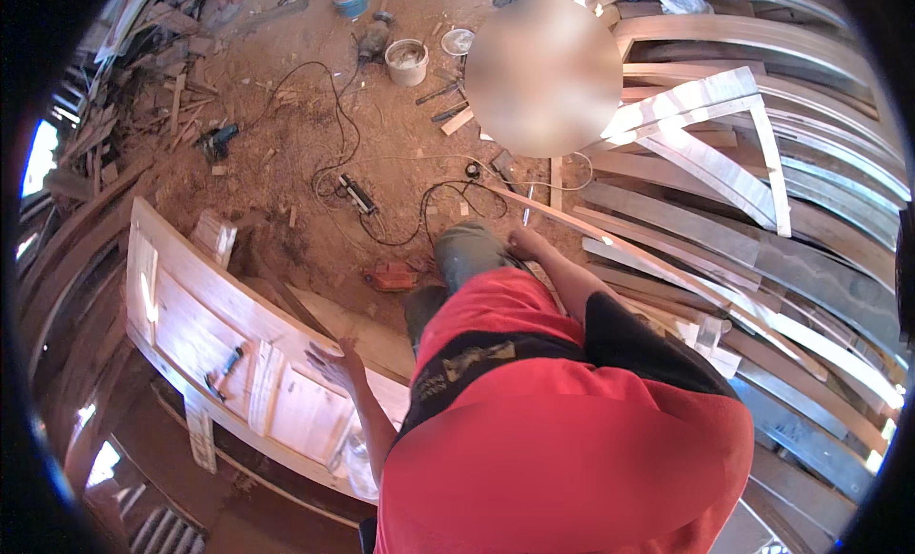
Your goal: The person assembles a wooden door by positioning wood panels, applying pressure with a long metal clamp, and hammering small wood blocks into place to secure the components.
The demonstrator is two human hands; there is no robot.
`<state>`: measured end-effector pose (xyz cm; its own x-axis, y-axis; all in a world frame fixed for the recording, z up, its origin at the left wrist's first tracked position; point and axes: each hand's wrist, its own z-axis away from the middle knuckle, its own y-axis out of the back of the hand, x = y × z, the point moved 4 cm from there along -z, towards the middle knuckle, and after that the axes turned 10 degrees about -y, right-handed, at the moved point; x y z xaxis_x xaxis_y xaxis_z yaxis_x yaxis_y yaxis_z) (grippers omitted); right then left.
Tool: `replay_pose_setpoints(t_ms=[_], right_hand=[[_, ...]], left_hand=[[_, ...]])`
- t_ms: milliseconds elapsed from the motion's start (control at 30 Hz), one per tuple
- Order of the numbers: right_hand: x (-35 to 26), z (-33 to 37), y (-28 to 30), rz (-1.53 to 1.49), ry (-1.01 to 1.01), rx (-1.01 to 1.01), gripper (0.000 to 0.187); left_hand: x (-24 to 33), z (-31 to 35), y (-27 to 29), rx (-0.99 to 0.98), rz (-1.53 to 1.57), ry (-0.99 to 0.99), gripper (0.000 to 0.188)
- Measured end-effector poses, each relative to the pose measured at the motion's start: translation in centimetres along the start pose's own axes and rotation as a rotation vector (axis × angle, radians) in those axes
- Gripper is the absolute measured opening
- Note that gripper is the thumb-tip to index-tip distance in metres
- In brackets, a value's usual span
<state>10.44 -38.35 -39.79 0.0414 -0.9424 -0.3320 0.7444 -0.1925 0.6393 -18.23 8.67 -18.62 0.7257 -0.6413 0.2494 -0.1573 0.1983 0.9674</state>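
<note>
Wooden panel (191,311) lower left, long axis slanting down rightward — left hand (334,365) nearer, splayed at its upper edge, grasping nothing I see; right hand (524,244) mid-frame, grip I can't tell — hammer (228,366) on panel, leftward

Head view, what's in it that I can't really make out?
All in the head view:
Right hand: too small to tell whether its curled fingers grip anything.
Wooden panel: its right end is hidden behind the left forearm and red shirt.
Round blur near the top: it masks whatever lies behind it.
White bucket: contents too small to identify.
</note>
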Motion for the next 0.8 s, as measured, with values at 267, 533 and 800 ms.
replay_pose_setpoints(t_ms=[267,533,800], right_hand=[[0.2,-3.9,0.6,-0.145,-0.347,0.007,0.028],[9.8,-33.3,-9.5,-0.273,-0.411,0.152,0.022],[19.7,-55.7,-17.1,-0.284,-0.737,0.312,0.09]], left_hand=[[-18.0,5.9,-13.4,-0.388,0.116,0.324,0.095],[-17.3,11.5,-18.6,-0.497,-0.183,0.462,0.064],[-13.9,8.0,-21.5,-0.358,-0.34,0.457,0.071]])
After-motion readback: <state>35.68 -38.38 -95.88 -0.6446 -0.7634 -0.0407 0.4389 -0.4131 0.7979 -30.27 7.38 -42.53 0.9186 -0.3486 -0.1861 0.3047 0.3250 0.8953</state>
